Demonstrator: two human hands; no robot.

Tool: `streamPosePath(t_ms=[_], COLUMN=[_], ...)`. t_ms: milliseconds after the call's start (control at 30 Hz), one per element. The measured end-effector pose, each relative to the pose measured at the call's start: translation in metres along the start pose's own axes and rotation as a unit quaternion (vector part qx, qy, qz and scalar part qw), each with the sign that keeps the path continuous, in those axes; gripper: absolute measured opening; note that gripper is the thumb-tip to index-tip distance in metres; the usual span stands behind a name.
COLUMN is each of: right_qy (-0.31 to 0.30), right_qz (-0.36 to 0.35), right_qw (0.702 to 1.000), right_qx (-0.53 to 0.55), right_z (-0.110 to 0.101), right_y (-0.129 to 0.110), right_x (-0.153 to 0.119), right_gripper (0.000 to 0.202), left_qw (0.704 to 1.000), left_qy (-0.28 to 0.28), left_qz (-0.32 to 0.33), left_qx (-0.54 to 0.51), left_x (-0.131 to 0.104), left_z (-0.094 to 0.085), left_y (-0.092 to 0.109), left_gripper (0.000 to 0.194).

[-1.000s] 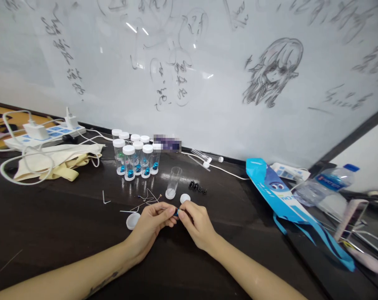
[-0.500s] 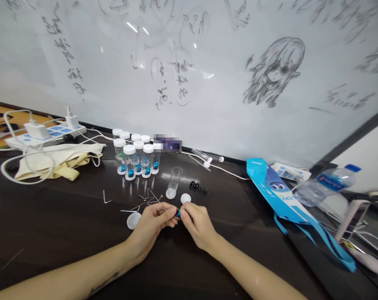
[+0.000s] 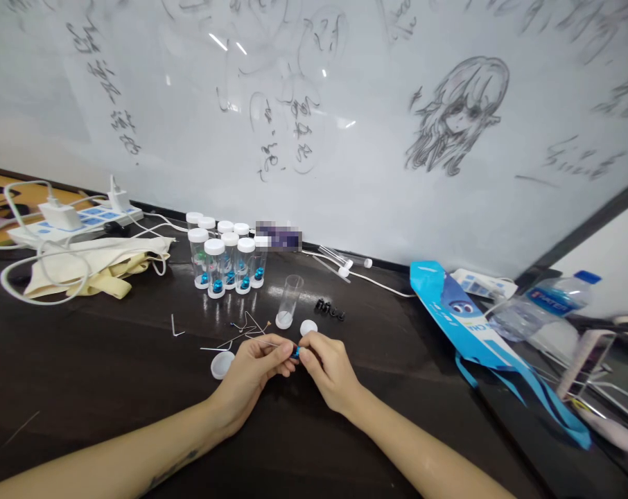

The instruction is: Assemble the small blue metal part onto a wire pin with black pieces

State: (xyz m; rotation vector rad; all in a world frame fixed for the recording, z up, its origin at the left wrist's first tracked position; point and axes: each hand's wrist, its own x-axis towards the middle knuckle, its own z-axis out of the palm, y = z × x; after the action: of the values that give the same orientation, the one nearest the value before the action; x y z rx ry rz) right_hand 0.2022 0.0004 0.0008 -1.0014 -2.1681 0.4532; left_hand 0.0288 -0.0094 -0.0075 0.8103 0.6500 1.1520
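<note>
Between my two hands is a small shiny blue metal part [image 3: 296, 352], mostly covered by fingers, so its exact kind is hidden. My left hand [image 3: 265, 360] pinches it from the left, with a thin wire-like length running back over the fingers. From the right, my right hand [image 3: 328, 367] closes finger and thumb on the same part. Just beyond stands a clear open tube [image 3: 290, 299]. A white cap [image 3: 308, 328] lies by my right fingers, and an upturned white lid [image 3: 222, 365] is beside my left hand. Thin bent wires [image 3: 249, 326] lie behind my left hand.
Several white-capped tubes [image 3: 215, 269] with blue parts inside stand at the back left. Small black pieces [image 3: 329, 309] lie right of the open tube. An L-shaped hex key [image 3: 175, 326], cream cloth bag [image 3: 96, 263], power strip [image 3: 90, 220], blue bag [image 3: 449, 312] and water bottle [image 3: 558, 294] surround the area.
Both hands keep nearly the same pose around the blue part. The whole view has shifted very slightly; nothing on the table has visibly moved.
</note>
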Motion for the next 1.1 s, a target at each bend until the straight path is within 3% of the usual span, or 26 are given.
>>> streamPosePath(t_ms=[100,267,400,633,833,1100], right_qy=[-0.001,0.002,-0.001,0.004,0.013,-0.003], right_qz=[0.000,-0.007,-0.007,-0.001,-0.006,-0.006], right_qw=[1.000,1.000,1.000,1.000,1.000,1.000], right_qx=[-0.013,0.002,0.007,-0.024,-0.001,-0.025], right_z=[0.0000,0.0002,0.0009,0.0037,0.0027,0.0010], right_y=[-0.0008,-0.0038,-0.0024,0.0015,-0.0007,-0.0006], right_x=[0.0006,0.0007,0.0006,0.0001,0.0002,0.0014], right_gripper=[0.026,0.008,0.006,0.028,0.006,0.027], left_qw=[1.000,1.000,1.000,1.000,1.000,1.000], left_qy=[0.005,0.013,0.017,0.004,0.016,0.011], left_qz=[0.001,0.002,0.000,0.002,0.002,0.003], left_qx=[0.002,-0.018,-0.022,-0.004,-0.022,-0.013], left_x=[0.0001,0.0010,0.0006,-0.0005,0.0023,0.0006], left_z=[-0.0002,-0.0028,-0.0032,-0.0015,-0.0036,-0.0021], left_y=[0.0001,-0.0022,-0.0027,-0.0004,-0.0021,-0.0018], left_gripper=[0.015,0.013,0.013,0.014,0.013,0.015])
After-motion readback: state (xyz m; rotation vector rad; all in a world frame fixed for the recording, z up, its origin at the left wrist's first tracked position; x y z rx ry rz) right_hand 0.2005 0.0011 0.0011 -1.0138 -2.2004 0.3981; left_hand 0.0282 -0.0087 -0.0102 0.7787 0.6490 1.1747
